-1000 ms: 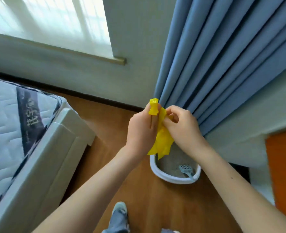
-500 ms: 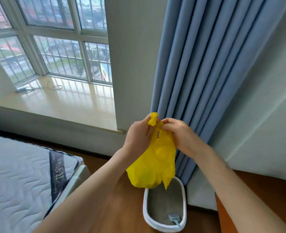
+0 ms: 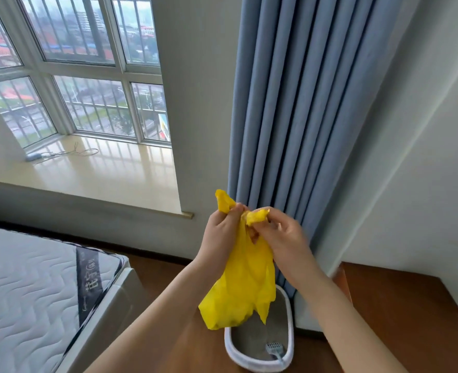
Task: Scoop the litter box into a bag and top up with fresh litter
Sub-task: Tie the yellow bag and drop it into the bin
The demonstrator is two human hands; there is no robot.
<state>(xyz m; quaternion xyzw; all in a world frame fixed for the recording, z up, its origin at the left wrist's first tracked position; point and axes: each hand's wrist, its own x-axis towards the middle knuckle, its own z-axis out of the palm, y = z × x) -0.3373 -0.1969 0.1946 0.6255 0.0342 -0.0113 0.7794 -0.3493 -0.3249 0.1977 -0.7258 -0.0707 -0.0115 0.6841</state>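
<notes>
Your fingers were pinched shut on thin plastic on both sides: the left hand [image 3: 224, 232] gripped one twisted ear of the yellow bag [image 3: 238, 292] between thumb and fingertips, and the right hand [image 3: 281, 238] nipped the crumpled edge just beside it, knuckles nearly touching at the centre of the frame. The bag hung limp below your hands, its mouth not yet parted, its lower end dangling over the white litter box [image 3: 232, 348] at the bottom of the frame. That box sat on the wooden floor [image 3: 400, 305] against the foot of the blue curtain [image 3: 297, 117], with the grey scoop [image 3: 275, 348] lying inside on the litter, untouched.

You looked to be working the bag open — the first step, with no scooping begun. To have done it well, you needed to rub the two layers apart between thumb and forefinger rather than tug, since film this thin seems likely to stretch or tear at the handle. Once a gap showed, spreading both handles wide and rolling the rim down a little would have kept the mouth from collapsing when the scoop came over it.

I could not tell whether the layers had started to separate — the plastic was too bunched between your hands. No fresh litter was visible in the frame.
</notes>
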